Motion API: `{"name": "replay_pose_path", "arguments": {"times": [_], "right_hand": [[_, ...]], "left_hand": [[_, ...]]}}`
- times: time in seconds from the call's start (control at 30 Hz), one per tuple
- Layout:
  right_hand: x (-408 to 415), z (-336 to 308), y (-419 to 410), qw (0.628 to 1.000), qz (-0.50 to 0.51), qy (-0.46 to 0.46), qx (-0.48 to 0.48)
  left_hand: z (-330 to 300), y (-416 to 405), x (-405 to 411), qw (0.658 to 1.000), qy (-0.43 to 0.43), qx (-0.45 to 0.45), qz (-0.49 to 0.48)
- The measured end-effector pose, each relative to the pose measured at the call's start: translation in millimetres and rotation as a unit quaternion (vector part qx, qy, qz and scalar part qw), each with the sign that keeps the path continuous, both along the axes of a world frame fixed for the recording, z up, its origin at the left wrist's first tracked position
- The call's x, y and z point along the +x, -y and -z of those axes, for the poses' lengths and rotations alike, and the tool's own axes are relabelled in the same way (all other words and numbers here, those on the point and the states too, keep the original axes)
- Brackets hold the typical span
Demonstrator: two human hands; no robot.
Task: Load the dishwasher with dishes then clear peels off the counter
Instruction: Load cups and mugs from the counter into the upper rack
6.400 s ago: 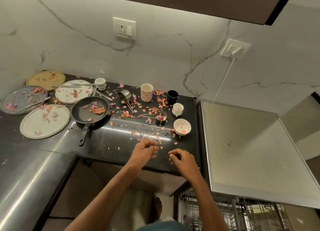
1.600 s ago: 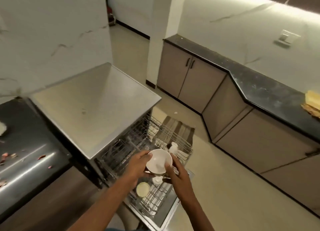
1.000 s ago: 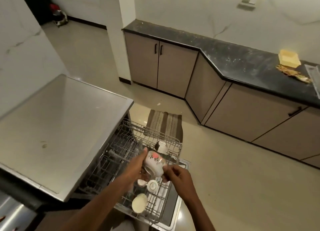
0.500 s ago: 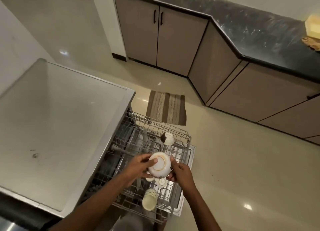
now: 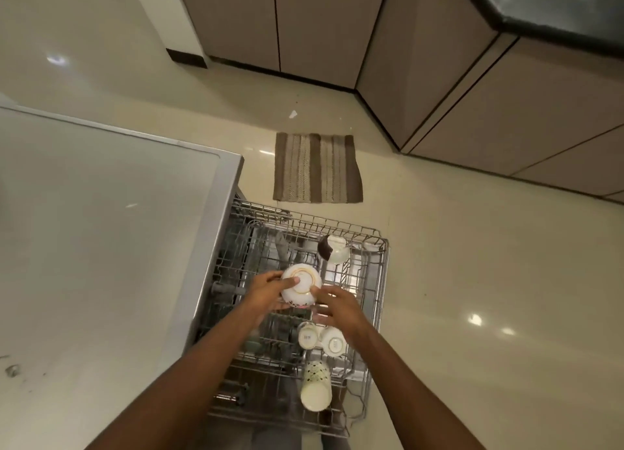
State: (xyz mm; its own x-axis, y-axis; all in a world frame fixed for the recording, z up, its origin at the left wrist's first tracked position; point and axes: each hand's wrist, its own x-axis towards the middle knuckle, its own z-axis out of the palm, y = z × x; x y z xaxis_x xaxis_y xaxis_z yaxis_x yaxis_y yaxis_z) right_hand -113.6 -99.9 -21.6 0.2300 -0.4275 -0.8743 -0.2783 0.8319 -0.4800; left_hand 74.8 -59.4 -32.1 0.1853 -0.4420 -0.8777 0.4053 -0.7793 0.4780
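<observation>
The small white ceramic bowl with a gold ring on its base is held upside down over the pulled-out grey wire dishwasher rack. The left hand grips it, thumb across the upturned base and fingers curled under the rim. The right hand sits just beside the bowl with fingers loosely spread; its fingertips reach the bowl's edge, though whether they press it cannot be told. In the rack lie 2 small white cups upside down, a tall patterned white mug on its side, and a dark-handled white cup at the far end. A striped brown floor mat lies beyond.
</observation>
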Motion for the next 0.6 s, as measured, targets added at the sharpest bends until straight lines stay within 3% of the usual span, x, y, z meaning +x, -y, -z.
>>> {"name": "replay_pose_path", "arguments": {"times": [0.13, 0.4, 0.6], "right_hand": [[27, 36, 12, 1.000, 0.017, -0.018, 0.004], [69, 100, 50, 0.994, 0.010, -0.062, -0.092], [85, 153, 56, 0.991, 0.065, -0.070, -0.099]], "left_hand": [[45, 16, 20, 0.999, -0.009, 0.041, -0.001], [109, 53, 36, 0.992, 0.094, 0.057, -0.056], [147, 76, 40, 0.985, 0.172, 0.022, -0.020]]}}
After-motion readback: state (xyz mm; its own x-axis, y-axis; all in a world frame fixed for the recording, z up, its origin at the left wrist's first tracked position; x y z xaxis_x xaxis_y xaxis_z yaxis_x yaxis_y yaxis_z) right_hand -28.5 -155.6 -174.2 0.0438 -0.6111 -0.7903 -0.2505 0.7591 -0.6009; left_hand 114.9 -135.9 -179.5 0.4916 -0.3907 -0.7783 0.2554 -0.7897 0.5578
